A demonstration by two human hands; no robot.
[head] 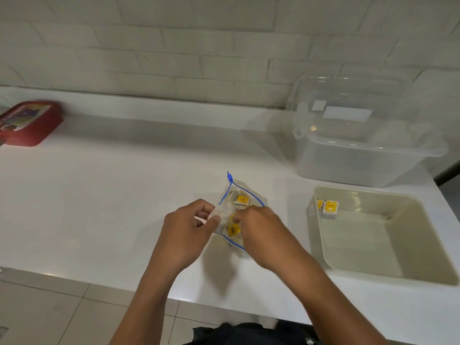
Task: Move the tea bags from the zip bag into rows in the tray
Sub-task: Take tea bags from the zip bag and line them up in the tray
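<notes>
Your left hand (pixel 190 226) pinches the zip bag (pixel 245 195) edge at 9 o'clock. Your right hand (pixel 258 226) reaches inside among tea bags (pixel 242 199); its grip is hidden. The tray (pixel 423 257) at 3 o'clock holds two.

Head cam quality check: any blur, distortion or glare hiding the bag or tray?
Head view: both hands, left and right, are slightly motion-blurred over the zip bag; wide-angle bends the counter edge and wall; soft shadows only; tray readable, no harsh glare; clear box hazy.
</notes>
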